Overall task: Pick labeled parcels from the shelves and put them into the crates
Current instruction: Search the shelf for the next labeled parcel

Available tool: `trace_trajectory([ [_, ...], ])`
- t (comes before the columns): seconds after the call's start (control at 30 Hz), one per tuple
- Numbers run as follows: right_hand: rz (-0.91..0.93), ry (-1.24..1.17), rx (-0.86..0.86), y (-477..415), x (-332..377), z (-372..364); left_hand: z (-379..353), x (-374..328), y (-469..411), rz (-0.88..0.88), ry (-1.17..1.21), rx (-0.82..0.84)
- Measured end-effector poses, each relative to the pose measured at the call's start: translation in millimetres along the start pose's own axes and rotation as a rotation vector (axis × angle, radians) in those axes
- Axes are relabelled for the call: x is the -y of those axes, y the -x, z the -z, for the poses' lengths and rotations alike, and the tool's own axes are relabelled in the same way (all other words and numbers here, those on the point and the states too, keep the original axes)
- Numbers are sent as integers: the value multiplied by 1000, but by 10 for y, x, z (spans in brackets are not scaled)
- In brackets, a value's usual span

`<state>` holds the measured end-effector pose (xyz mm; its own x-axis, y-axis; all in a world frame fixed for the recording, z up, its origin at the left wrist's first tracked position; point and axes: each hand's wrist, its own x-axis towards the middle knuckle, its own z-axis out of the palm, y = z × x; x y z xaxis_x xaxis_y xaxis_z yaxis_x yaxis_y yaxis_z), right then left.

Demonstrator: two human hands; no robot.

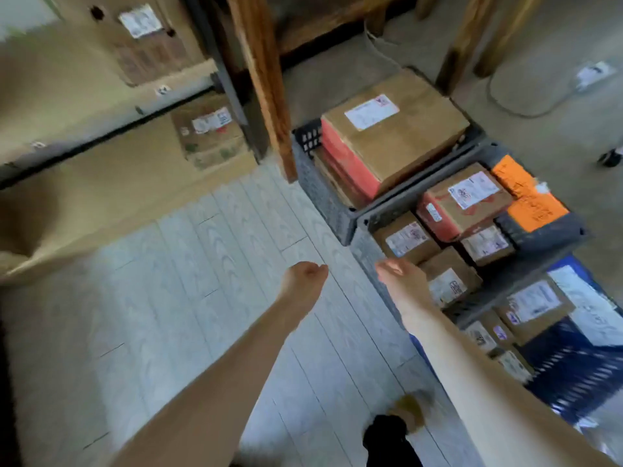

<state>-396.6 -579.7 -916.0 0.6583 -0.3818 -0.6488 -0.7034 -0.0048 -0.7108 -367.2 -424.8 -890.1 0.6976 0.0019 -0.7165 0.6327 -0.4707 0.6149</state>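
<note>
From my head camera, both my bare arms reach forward over the pale plank floor (188,271). My left hand (305,277) holds nothing, its fingers curled under into a fist. My right hand (403,276) hangs at the near rim of the middle grey crate (365,227). It is blurred, so I cannot tell whether its fingers are apart or together. That crate holds several labelled parcels (467,200). The far grey crate (313,183) carries a large brown parcel (397,139), and a blue crate (573,369) nearer me holds more. On the shelves (101,134) to my left sits another labelled parcel (210,133).
</note>
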Motion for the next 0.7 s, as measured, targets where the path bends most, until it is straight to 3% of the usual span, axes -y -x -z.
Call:
trace_trajectory([
  [0.37,217,314,218,1504,693,-3363,3646,1733,486,-7,226,-321],
  [0.7,285,389,437,1579,1068,-5592,5422,2669,49,106,367,-543],
])
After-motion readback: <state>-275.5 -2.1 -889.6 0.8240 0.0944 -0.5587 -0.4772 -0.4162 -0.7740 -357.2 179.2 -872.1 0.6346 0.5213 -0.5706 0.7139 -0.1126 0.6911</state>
